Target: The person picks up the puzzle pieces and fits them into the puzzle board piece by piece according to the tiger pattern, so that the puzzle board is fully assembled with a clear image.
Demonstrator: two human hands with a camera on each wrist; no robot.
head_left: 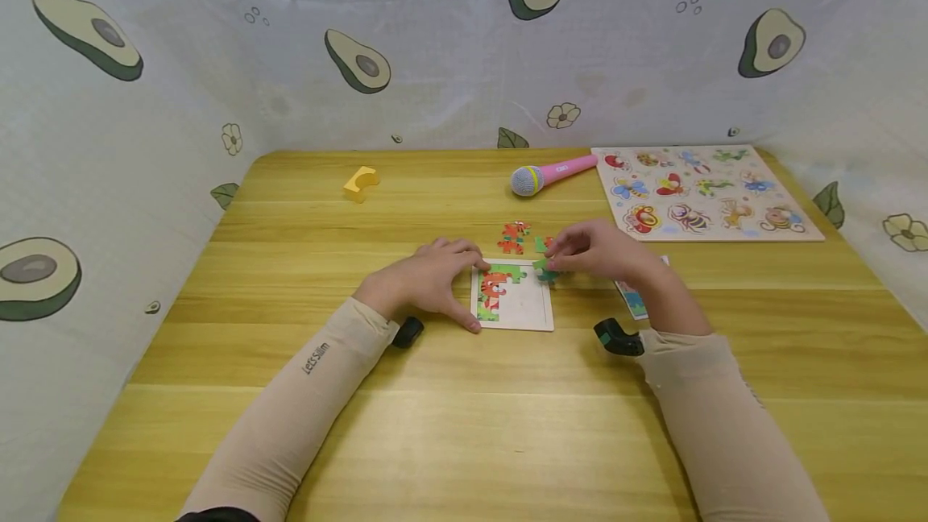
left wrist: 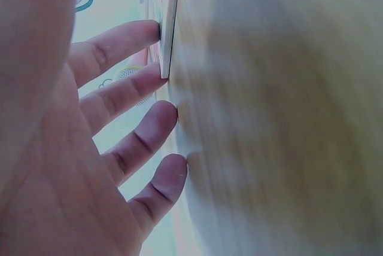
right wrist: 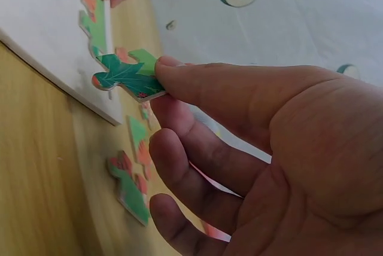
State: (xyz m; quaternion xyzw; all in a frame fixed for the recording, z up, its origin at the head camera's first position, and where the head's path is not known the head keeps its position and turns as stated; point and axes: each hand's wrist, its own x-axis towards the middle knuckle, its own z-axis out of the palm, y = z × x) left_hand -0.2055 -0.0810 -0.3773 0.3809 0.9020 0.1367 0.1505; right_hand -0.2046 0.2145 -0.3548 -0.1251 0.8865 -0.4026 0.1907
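A white puzzle tray (head_left: 532, 322) lies on the table, with fitted orange-and-green pieces (head_left: 495, 284) along its left and top sides. My left hand (head_left: 432, 279) spans the tray's left side, thumb at the lower left corner and a finger at the top left; in the left wrist view two fingertips touch the tray's edge (left wrist: 170, 34). Between thumb and forefinger my right hand (head_left: 590, 250) pinches a green puzzle piece (right wrist: 128, 75). That piece is at the tray's top right corner, and its leaf pattern shows in the right wrist view.
Loose orange puzzle pieces (head_left: 513, 238) lie behind the tray. A second picture card (head_left: 635, 302) is partly hidden under the right forearm. Farther back are a pink toy microphone (head_left: 554, 174), a large insect puzzle board (head_left: 706, 193) and a yellow block (head_left: 360, 184).
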